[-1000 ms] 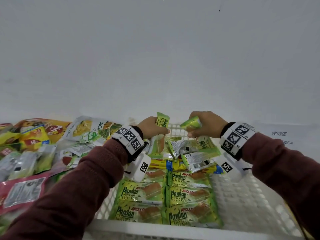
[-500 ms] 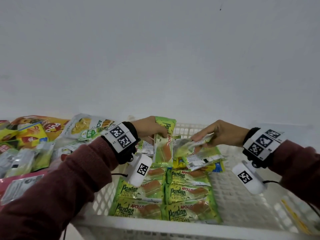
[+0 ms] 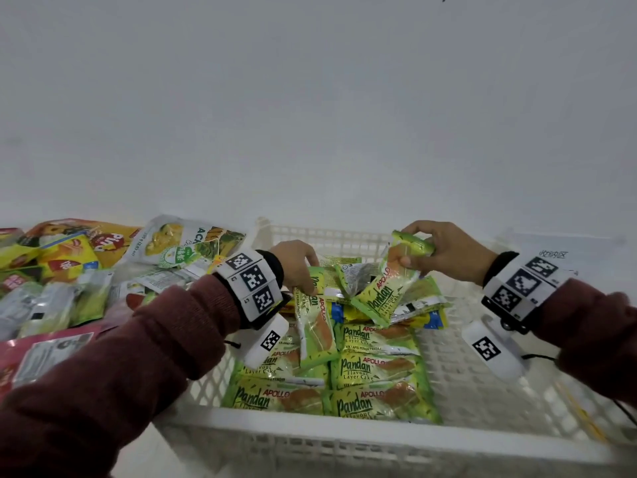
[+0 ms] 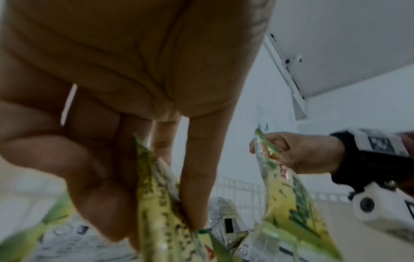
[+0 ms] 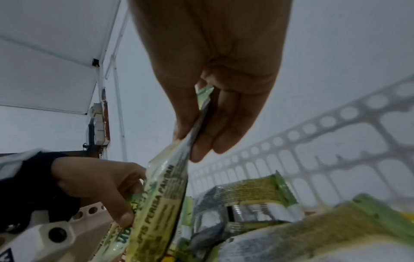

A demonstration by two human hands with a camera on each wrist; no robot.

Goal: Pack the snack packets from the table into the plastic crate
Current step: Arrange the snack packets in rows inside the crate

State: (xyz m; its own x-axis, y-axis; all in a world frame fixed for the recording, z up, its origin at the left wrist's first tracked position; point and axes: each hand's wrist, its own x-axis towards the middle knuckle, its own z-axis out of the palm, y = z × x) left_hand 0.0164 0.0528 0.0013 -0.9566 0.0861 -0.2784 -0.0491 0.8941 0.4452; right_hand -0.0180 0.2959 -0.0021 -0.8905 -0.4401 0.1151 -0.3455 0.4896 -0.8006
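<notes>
Two Pandan layer cake packets held over a white plastic crate (image 3: 344, 453), lower centre of the head view. Right-hand packet (image 3: 386, 291) pinched by its top seam in the right hand (image 3: 444, 253), hanging tilted above the loose pile at the crate's far end; grip closed on the seam between thumb and fingers (image 5: 201, 141). Left-hand packet (image 3: 315, 326) pinched at its upper edge by the left hand (image 3: 296, 263), lower end resting on the flat-laid rows of Pandan packets (image 3: 375, 367) filling the crate's left half. Bare white lattice floor on the crate's right side. At the left of the frame, unpacked snack packets (image 3: 69, 270) heaped on the desk, among them a white and green pouch (image 3: 186, 246) just beside the crate's far left corner. Dark red sleeves (image 3: 120, 367) and marker-tagged wristbands (image 3: 251, 281) on both arms.
</notes>
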